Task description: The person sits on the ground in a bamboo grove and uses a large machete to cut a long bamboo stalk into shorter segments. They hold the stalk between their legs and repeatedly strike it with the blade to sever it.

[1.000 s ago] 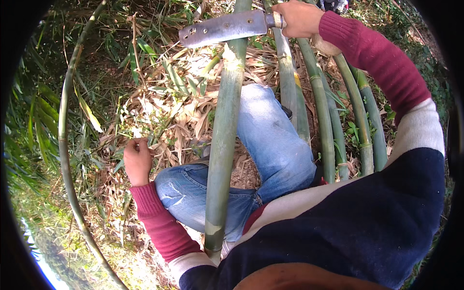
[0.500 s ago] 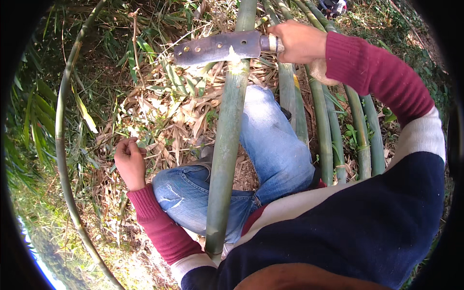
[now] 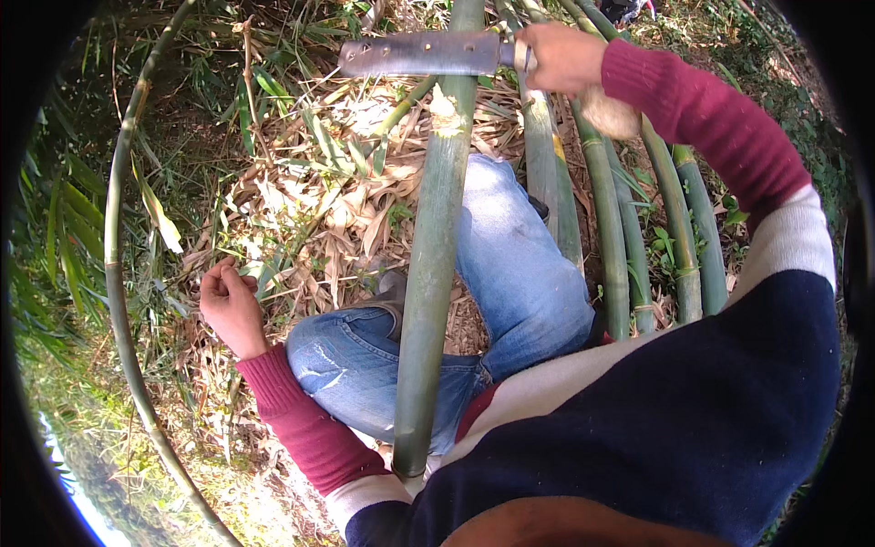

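My right hand (image 3: 565,60) is closed around the handle of a machete (image 3: 419,55) with a broad, dark, squared blade and a few holes along it. Its blade crosses over the far part of a thick green bamboo pole (image 3: 428,237), which runs between my bent legs towards my waist. A pale, fresh cut mark (image 3: 446,113) shows on the pole just nearer than the blade. Whether blade and pole touch, I cannot tell. My left hand (image 3: 232,308) hovers beside my left knee, fingers curled in, with nothing visible in them, apart from the pole.
Several bamboo poles (image 3: 605,228) lie side by side on my right. A thin curved bamboo stem (image 3: 114,246) arches on the left, near leafy plants (image 3: 77,219). Dry leaves (image 3: 355,210) cover the ground. Part of a dark object (image 3: 624,9) shows at the far top edge.
The machete has moved up and away along the pole, uncovering the pale cut mark. My left hand has shifted slightly left, still curled.
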